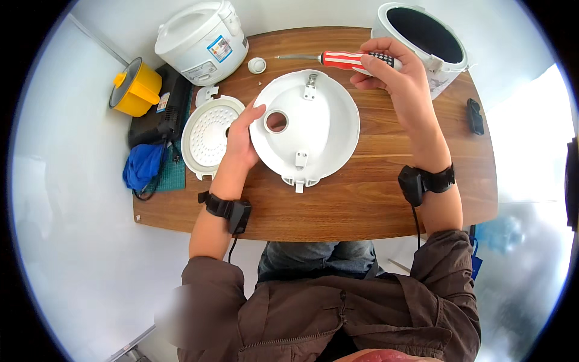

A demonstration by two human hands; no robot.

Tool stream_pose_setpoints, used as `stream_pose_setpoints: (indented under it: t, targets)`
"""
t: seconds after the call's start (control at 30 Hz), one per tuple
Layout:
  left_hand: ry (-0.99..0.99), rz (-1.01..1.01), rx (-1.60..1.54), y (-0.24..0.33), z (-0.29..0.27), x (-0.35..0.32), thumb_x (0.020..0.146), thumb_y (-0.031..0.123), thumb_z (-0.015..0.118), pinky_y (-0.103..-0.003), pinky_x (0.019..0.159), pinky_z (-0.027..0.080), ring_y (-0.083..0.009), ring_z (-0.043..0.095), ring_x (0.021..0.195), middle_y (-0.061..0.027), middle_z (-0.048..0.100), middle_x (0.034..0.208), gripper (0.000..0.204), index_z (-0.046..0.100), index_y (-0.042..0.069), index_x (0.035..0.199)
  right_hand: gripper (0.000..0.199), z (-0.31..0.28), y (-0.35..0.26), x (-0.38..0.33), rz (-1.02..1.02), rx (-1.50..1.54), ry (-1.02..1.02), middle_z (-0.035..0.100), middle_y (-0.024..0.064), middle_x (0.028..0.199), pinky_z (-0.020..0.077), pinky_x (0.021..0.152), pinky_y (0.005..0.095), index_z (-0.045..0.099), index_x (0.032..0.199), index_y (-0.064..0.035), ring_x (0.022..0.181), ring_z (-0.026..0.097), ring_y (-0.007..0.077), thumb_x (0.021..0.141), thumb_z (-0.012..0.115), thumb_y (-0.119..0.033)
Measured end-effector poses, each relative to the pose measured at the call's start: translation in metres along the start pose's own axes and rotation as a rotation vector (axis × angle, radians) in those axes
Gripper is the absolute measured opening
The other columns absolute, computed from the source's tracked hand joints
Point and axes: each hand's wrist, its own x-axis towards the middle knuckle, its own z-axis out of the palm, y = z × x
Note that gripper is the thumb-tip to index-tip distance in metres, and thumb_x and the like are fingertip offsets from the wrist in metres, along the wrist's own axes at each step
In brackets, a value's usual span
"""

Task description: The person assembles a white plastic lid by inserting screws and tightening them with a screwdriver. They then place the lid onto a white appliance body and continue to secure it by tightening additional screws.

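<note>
Left grip (243,137): partly closed on white lid (329,130), left edge, over surface (386,193)
Right grip (395,69): wrapped round screwdriver (341,58)
Open cooker (445,72): dark interior
Closed cooker (198,45): contents hidden
Yellow container (137,90): lidded, contents hidden

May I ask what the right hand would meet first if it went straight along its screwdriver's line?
The screwdriver would probably meet the closed white rice cooker, unless it clips the white cap first; depth is unclear.
</note>
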Motion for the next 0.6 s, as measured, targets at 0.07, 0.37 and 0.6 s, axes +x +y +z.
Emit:
stream_pose_setpoints:
  t: [0.07,0.37,0.6]
  targets:
    - [0.021,-0.025,-0.050,-0.002,-0.007,-0.009,0.098,0.017,0.054,-0.047,0.102,0.054,-0.0332,0.061,0.122,-0.0187,0.054,0.144,0.057,0.041,0.004,0.152,0.026,0.003,-0.004,0.000,0.007,-0.029,-0.006,0.072,0.0112,0.097,0.0616,0.073,0.0254,0.065,0.114,0.0032,0.083,0.075,0.0171,0.095,0.072,-0.012]
    - [0.070,-0.077,-0.097,-0.009,-0.012,-0.007,0.100,0.021,0.051,-0.049,0.101,0.056,-0.0366,0.067,0.111,-0.0262,0.064,0.125,0.052,0.046,-0.010,0.141,0.031,-0.006,-0.018,0.003,-0.090,-0.337,-0.040,0.073,0.0084,0.093,0.0615,0.068,0.0233,0.067,0.116,0.0006,0.076,0.075,0.0127,0.093,0.076,-0.018]
    - [0.057,-0.057,-0.090,-0.014,-0.021,-0.002,0.100,0.022,0.051,-0.048,0.097,0.057,-0.0349,0.068,0.108,-0.0245,0.065,0.121,0.050,0.047,-0.011,0.138,0.030,-0.001,-0.023,0.001,0.033,-0.506,-0.057,0.070,0.0079,0.105,0.0587,0.065,0.0207,0.067,0.118,-0.0008,0.073,0.071,0.0104,0.091,0.075,-0.013]
